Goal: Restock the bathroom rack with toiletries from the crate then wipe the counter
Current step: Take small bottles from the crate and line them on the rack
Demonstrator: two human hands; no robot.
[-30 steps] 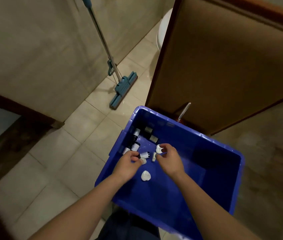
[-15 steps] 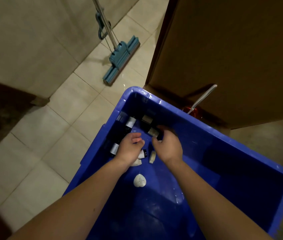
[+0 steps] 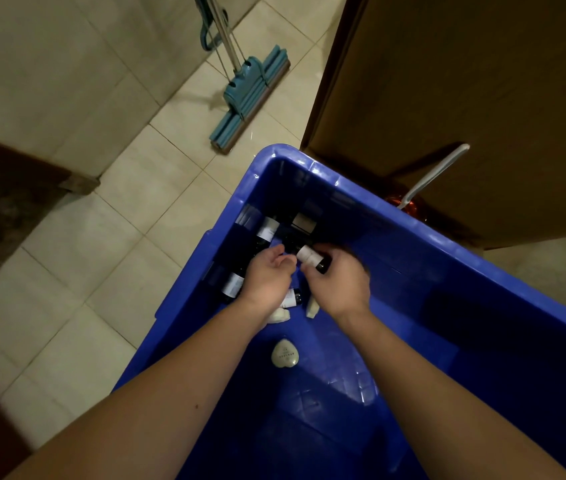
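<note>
Both my hands reach into a blue plastic crate (image 3: 413, 237) on the tiled floor. My right hand (image 3: 338, 282) grips a small dark bottle with a white label (image 3: 311, 258). My left hand (image 3: 267, 277) is beside it with fingers loosely curled, fingertips near the bottle; whether it holds anything is hidden. Several more dark bottles (image 3: 266, 230) lie in the crate's far left corner. A white heart-shaped soap (image 3: 285, 355) lies on the crate floor nearer me, and small white sachets (image 3: 312, 308) show under my wrists.
A teal sponge mop (image 3: 250, 88) leans on the tiled floor beyond the crate. A brown wooden door (image 3: 465, 98) stands at the right, with a white handle (image 3: 437, 171) poking up behind the crate. Tiled wall at the left.
The view has dropped closer over the crate. My right hand has closed round a dark bottle and lifted its labelled end; my left hand has stayed beside it.
</note>
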